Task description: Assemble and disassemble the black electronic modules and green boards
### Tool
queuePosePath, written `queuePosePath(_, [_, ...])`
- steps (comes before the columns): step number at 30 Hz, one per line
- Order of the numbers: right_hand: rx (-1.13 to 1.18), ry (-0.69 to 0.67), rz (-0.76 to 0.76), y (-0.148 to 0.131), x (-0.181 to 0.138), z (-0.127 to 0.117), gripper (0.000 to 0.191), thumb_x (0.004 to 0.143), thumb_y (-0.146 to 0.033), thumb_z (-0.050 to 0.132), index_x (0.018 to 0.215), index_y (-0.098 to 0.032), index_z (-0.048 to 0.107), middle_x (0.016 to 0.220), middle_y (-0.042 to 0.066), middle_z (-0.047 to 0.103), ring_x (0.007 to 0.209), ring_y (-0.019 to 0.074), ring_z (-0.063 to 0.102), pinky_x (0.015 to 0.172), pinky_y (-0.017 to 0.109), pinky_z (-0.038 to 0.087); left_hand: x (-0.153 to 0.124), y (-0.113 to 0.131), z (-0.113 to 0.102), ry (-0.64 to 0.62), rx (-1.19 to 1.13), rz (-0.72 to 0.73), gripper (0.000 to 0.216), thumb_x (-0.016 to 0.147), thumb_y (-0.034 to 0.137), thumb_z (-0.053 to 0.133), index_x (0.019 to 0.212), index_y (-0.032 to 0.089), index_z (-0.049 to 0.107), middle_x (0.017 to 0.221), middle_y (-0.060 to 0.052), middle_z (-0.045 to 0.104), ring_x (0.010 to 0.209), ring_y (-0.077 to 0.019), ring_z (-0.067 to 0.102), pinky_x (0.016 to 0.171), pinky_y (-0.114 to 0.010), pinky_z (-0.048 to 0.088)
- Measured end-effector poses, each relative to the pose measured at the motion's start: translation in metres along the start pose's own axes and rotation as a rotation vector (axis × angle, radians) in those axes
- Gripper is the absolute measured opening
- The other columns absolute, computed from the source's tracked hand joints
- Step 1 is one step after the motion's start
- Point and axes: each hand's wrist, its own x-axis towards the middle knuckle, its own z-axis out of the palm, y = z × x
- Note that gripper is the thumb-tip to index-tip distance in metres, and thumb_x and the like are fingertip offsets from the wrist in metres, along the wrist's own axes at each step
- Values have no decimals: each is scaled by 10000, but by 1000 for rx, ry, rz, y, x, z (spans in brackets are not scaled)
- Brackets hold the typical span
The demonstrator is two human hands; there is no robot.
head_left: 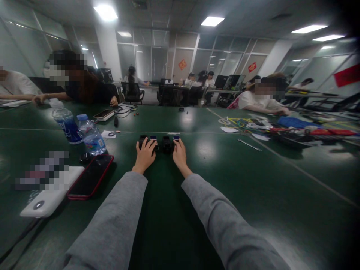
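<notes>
Small dark block-like items stand in a short row on the green table, too small to tell their kind. Spread over the left ones is my left hand, its fingers apart and its tips touching or just above a black block and a pale-edged block. My right hand has thumb and fingers closed about the near end of a small dark-blue-topped block at the row's right end. Between my hands sits another black block. My fingers partly cover the left blocks and the right one.
To the left are a blue-labelled bottle, a water bottle, a red-edged phone and a white power bank. A thin metal tool and a pile of cables lie right. Other people sit across the table.
</notes>
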Motion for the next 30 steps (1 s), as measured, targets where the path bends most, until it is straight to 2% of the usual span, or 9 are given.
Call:
queuePosePath(9, [-16,4,3,-1,-1,0,433,964,-157,303,1326,-133,540,1476,104,349,1338,206,331,1098,370,332,0,1,0,-25,-26,19,525,858,222,495,1378,293,479,1497,-41,426,1432,-277,263,1161,-603,97])
queuePosePath(17, [-87,7,12,-5,-1,-4,430,964,-150,301,1313,-166,552,1472,96,351,1338,245,302,1072,433,349,1,3,-5,-17,-63,29,481,877,220,452,1346,306,519,1478,-18,454,1427,-253,287,1168,-582,100])
queuePosePath(20, [-178,63,2,-14,-2,-8,408,986,-184,319,1331,-191,538,1487,89,321,1361,268,250,1079,462,317,3,-1,-7,74,-78,-60,470,913,200,371,1347,300,521,1463,-5,474,1416,-217,316,1177,-536,146])
queuePosePath(22, [-222,75,-89,-22,-5,-11,396,1009,-224,328,1360,-206,510,1506,76,290,1384,257,209,1108,467,264,4,-5,-5,143,-84,-173,477,918,181,341,1349,274,524,1464,-19,474,1410,-216,328,1170,-522,191])
queuePosePath(26, [-293,-80,-327,-31,-11,-10,391,1024,-274,375,1401,-232,468,1506,55,309,1401,230,198,1152,466,154,9,-15,2,167,-149,-342,454,910,171,325,1266,225,601,1406,-53,539,1339,-232,433,1121,-509,304])
queuePosePath(30, [-317,-162,-339,-29,-13,-6,405,1026,-256,366,1426,-248,435,1479,47,364,1384,229,251,1148,473,160,11,-20,7,155,-218,-367,430,910,175,322,1179,222,655,1360,-43,581,1277,-212,496,1079,-463,377])
